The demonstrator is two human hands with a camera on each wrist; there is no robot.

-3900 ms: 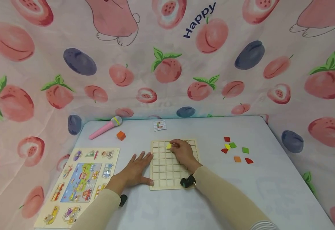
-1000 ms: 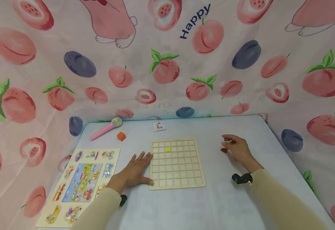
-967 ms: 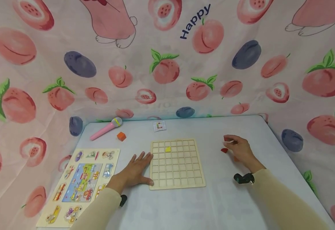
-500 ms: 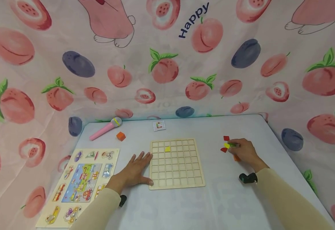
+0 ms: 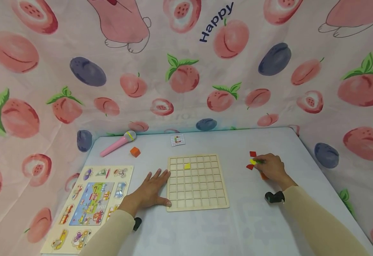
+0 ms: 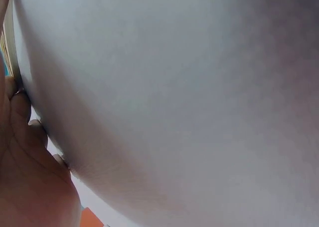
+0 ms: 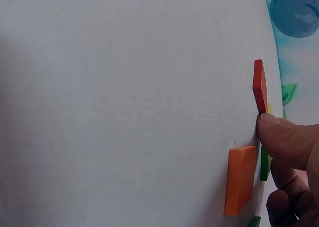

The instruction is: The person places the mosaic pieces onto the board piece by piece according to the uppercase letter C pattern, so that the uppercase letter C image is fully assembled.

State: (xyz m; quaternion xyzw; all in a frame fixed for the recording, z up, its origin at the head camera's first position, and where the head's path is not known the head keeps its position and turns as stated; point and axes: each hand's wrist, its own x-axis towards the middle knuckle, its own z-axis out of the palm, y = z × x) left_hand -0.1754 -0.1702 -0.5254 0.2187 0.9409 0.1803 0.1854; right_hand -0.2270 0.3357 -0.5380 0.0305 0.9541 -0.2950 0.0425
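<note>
In the head view my left hand [image 5: 150, 189] rests on the table with fingers spread, its fingertips and thumb at the left edge of a wooden grid board [image 5: 199, 185]. One yellow tile [image 5: 187, 166] lies in an upper cell of the board. My right hand [image 5: 272, 168] is at the loose tiles on the right, thumb and index finger around a green tile [image 5: 260, 161] and beside a yellow piece [image 5: 252, 161]; whether it pinches one I cannot tell. Close by lie a red square [image 5: 253, 154], a red quarter-round piece [image 5: 249, 166] and an orange tile [image 7: 240, 181].
A picture puzzle board [image 5: 90, 206] lies at the left. Behind it are a pink toy microphone [image 5: 117, 144] and an orange cube [image 5: 135, 152]. A small pattern card [image 5: 178, 140] lies beyond the grid board. A fruit-print cloth hangs behind the table.
My right hand placed the yellow tile on the grid board, then moved right to the loose tiles and lowered its fingertips to the green and yellow pieces. My left hand has stayed put.
</note>
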